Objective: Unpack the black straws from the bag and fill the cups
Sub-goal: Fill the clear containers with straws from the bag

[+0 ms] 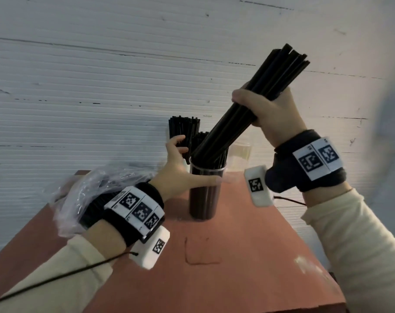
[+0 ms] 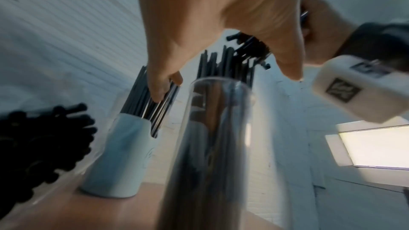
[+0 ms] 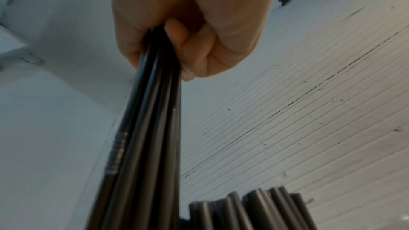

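Note:
My right hand [image 1: 266, 114] grips a bundle of black straws [image 1: 255, 96] round its middle and holds it tilted, lower ends inside the clear cup [image 1: 204, 199], which is packed with straws. In the right wrist view the fingers [image 3: 188, 24] are curled round the bundle [image 3: 143, 128]. My left hand [image 1: 183, 168] spreads round that cup's top, thumb across the front, fingers behind. In the left wrist view its fingertips [image 2: 163, 86] touch straws standing in a white cup [image 2: 119, 155] behind the clear cup [image 2: 210, 128]. Whether the hand touches the clear cup I cannot tell.
A crumpled clear plastic bag [image 1: 83, 193] with more black straws lies on the red-brown table [image 1: 237, 256] at the left, partly under my left wrist. Another clear cup [image 1: 241, 154] stands at the back right. A white ribbed wall runs close behind the table.

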`<state>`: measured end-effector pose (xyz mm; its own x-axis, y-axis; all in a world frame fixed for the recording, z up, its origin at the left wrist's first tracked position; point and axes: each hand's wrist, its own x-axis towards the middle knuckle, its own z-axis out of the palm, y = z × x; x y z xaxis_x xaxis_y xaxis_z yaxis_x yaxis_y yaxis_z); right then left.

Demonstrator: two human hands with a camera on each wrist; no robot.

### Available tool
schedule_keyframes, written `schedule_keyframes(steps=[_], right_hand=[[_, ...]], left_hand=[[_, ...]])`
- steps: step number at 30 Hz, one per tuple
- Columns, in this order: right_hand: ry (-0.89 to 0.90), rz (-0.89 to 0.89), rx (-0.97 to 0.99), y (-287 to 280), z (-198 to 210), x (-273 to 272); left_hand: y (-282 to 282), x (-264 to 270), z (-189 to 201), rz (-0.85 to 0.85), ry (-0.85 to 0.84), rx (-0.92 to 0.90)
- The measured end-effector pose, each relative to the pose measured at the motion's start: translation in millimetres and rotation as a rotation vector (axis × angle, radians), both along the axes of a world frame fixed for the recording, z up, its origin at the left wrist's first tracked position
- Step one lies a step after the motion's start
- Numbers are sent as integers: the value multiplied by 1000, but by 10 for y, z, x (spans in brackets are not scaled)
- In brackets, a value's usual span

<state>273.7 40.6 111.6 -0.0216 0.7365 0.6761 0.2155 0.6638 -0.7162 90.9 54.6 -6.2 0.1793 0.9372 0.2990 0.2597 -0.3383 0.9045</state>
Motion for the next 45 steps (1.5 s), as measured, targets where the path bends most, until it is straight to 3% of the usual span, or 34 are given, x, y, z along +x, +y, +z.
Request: schedule_keyframes(steps=[5, 14, 18, 23, 28, 33, 37, 41, 45], right_hand=[[-127, -34, -5, 175, 33, -29], [-325, -30, 15, 300, -8, -81], [-431, -4, -82, 362, -92, -153], [-414, -34, -105, 380, -157, -197], [-393, -26, -75, 320, -171, -145], [-258, -16, -56, 286, -189, -101], [-203, 3, -52, 279, -184, -97], [-216, -5, -30, 273, -156, -116], [-297, 4, -39, 302, -166, -128]], left_hand=[[337, -13, -14, -153, 79, -113], [473, -29, -36, -205, 70, -74], [480, -49, -46, -210, 67, -55], [447, -95, -53, -284, 56, -85], [482, -194, -41, -327, -109, -197], [485, -228, 23, -443, -19, -178], [514, -195, 53, -434, -23, -177], [519, -112, 43, -352, 26, -104], [519, -112, 19, -338, 31, -151]])
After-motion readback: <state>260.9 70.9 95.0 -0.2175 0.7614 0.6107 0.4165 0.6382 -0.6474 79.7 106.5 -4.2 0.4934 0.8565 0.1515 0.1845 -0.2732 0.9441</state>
